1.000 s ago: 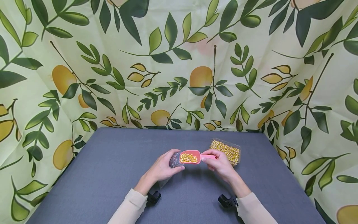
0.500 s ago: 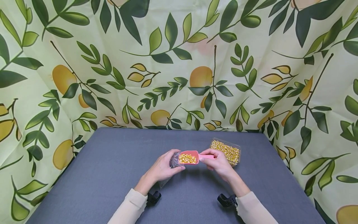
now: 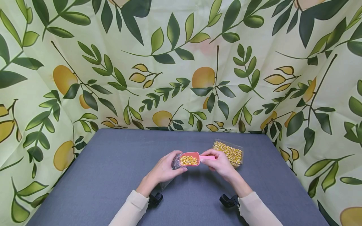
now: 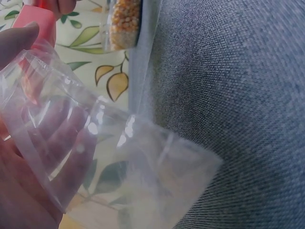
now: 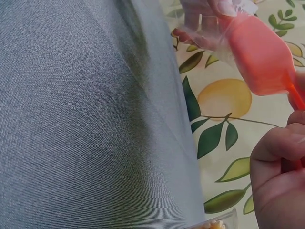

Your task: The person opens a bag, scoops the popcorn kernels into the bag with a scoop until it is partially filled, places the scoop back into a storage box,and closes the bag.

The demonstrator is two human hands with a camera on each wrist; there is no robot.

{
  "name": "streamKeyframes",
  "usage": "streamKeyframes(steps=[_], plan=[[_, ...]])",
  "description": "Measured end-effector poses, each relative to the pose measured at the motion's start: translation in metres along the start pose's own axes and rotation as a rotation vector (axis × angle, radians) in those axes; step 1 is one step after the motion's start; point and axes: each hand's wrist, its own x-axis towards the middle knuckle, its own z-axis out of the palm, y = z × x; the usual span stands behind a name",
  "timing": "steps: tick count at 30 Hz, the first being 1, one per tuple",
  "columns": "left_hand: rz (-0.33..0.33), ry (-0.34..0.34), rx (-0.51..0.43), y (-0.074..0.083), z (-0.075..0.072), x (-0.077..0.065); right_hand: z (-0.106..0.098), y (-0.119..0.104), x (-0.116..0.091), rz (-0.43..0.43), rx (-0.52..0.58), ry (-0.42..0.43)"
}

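Holds a clear plastic bag (image 4: 143, 167) in the curled left hand (image 3: 166, 168), apparently to spread its mouth. Pinches a pink scoop (image 5: 262, 62) by the handle in the right hand (image 3: 222, 164), lip at that mouth, seemingly near level to avoid spilling its corn kernels (image 3: 189, 160). Has a transparent box (image 3: 242, 154) of more kernels on the tabletop (image 3: 118, 163) just beyond the right hand, likely for easy reach, before a leaf-printed backdrop (image 3: 169, 94).

We've got a pink scoop (image 5: 264, 59) near level, loaded with corn kernels (image 3: 189, 160), tip at the clear plastic bag's (image 4: 157, 176) mouth. Bag hangs slack. Clear tub (image 3: 242, 157) nearby, also holding kernels.
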Motion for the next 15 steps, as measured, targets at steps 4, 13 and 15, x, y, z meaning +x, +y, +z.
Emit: streamKeyframes(steps=[4,13,15], plan=[[0.012,0.005,-0.007,-0.0004,0.0000,0.0005,0.0011,-0.0022,0.0004,-0.009,-0.018,0.002],[0.032,0.005,-0.013,-0.0008,0.0007,0.0004,0.0028,-0.0088,0.0002,-0.013,-0.053,-0.009],[0.039,0.010,-0.007,-0.0010,0.0010,0.0002,0.0028,-0.0090,0.0009,-0.011,-0.057,-0.012]])
